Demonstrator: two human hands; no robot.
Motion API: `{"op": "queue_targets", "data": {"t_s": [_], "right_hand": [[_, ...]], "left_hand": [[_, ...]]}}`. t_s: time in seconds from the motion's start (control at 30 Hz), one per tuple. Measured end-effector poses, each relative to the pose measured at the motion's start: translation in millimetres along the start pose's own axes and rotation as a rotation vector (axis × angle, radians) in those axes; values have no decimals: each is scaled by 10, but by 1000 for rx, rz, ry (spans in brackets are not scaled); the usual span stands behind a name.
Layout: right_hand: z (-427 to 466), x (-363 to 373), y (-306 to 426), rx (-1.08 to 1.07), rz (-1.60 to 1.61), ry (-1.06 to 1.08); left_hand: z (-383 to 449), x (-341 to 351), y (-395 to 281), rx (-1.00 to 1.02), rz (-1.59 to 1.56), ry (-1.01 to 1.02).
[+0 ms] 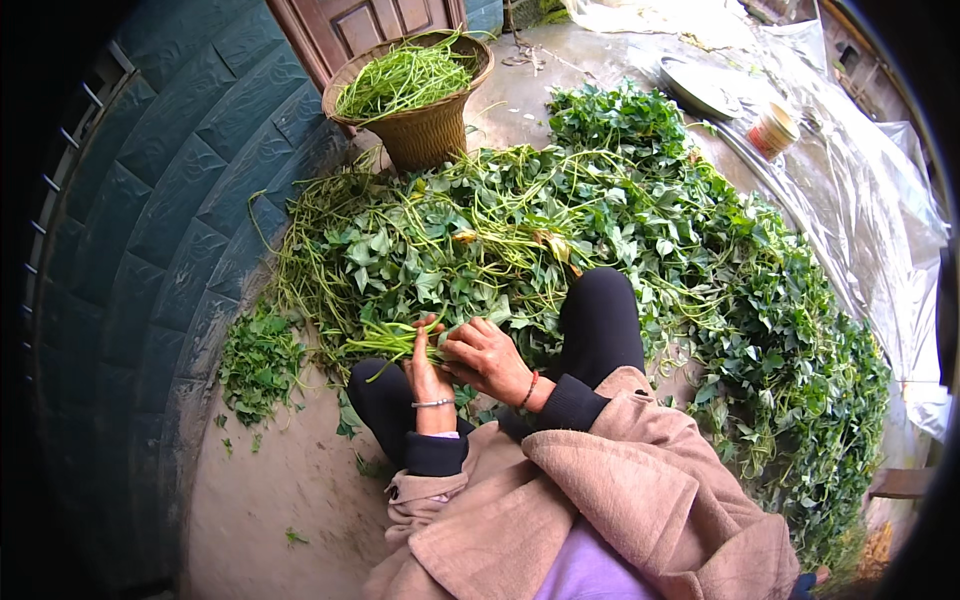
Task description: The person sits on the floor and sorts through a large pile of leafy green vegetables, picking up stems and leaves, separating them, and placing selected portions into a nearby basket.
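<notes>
My left hand (429, 375), with a silver bracelet at its wrist, grips a small bundle of green leaf stems (384, 339) that stick out to the left. Close against it, my right hand (487, 360) has its fingers bent at the right end of the bundle. What those fingers pinch, if anything, is hidden behind them. Both hands are above my knees, in front of a wide heap of leafy green vines (450, 247), which look like sweet potato vines. Pale stems and a few yellowed leaves show among the green ones.
A woven basket (424, 139) holding stripped green stems (405, 79) stands beyond the heap, near a brown panelled door (367, 26). Loose leaves (261, 364) lie by the dark tiled wall (165, 217). Clear plastic sheeting (847, 202), a metal basin (701, 88) and a tub (772, 131) are at right.
</notes>
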State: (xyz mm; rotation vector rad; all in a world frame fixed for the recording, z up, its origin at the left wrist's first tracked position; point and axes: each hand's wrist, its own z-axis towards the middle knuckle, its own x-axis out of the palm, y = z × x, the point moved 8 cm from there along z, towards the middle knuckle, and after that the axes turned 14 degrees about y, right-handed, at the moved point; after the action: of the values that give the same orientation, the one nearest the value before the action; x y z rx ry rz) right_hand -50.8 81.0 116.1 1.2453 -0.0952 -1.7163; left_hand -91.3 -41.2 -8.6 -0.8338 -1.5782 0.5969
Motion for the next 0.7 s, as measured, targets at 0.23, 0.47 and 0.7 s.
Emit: {"op": "queue_targets", "data": {"t_s": [0.23,0.47,0.7], "right_hand": [[-321,452,-462,74,38,133],[-516,820,-687,158,124,325],[-593,1026,-1043,218,399,372]], "left_hand": [[-76,-209,590,-93,-79,18],[-222,-700,869,-113,-211,-122],[-246,-934,636,-12,-195,-266]]}}
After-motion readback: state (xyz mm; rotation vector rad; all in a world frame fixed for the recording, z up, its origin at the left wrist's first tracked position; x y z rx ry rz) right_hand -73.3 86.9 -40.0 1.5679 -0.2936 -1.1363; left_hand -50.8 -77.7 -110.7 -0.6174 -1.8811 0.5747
